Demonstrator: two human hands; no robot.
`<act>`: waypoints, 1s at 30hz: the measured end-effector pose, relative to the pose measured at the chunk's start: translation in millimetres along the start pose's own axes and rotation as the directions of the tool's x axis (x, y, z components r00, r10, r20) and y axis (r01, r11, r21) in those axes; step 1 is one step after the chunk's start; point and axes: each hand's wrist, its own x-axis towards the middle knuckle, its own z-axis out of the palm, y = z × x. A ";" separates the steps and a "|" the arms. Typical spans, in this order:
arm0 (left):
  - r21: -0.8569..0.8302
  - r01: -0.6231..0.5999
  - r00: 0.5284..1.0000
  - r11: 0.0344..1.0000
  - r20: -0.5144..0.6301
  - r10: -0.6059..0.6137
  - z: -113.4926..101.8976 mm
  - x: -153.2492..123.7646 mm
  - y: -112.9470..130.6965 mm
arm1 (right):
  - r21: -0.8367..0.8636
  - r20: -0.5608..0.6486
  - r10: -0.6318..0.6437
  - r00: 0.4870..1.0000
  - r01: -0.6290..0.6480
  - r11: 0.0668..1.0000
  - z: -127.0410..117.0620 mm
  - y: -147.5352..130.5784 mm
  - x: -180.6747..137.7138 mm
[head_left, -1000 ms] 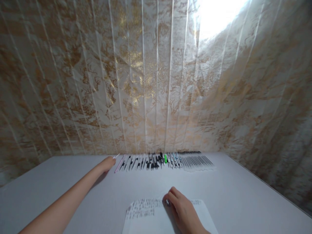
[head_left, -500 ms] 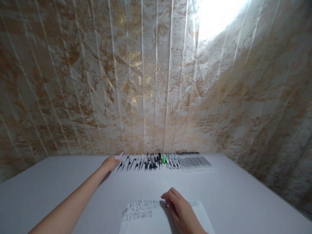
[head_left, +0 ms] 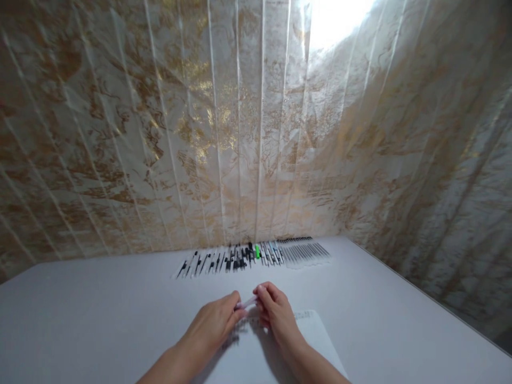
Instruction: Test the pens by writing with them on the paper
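Nearest, at the bottom edge, lies a white sheet (head_left: pixel 318 344) with rounded upper right corner, flat on the bench (head_left: pixel 100 314). Rows of small dark marks run along its upper part; they are too blurred to read, and the left hand covers some of them. A shadow falls across the sheet beside the right forearm.

Over the sheet's upper edge the two hands come near each other without touching. The left hand (head_left: pixel 218 318) reaches in from the lower left, its grip closed on one end of a pale pink pen (head_left: pixel 250 302), thumb below and fingers above. The right hand (head_left: pixel 276 314) comes from the lower right, its grip pinching the pen's other end between thumb and curled fingers. So the pen bridges the gap between the hands, slanting slightly up toward the right; its ends are hidden by the fingers.

Farther off, near the back of the bench, a long row of black, white and clear pens (head_left: pixel 216 261) lies side by side, mostly slanted. A bright green marker (head_left: pixel 257 252) stands out toward the row's right part. Right of it come thin grey rods (head_left: pixel 306 253), evenly spaced, with short dark pieces (head_left: pixel 296 240) behind them.

Behind everything hangs a silvery, gold-patterned curtain (head_left: pixel 192 160), pleated lengthwise, with strong glare at the top.
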 end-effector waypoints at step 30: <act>0.166 -0.008 0.999 0.986 -0.047 0.016 -18.7 2.0 -36.0 | 0.182 -0.227 -0.157 0.961 0.201 0.963 -21.3 5.0 9.3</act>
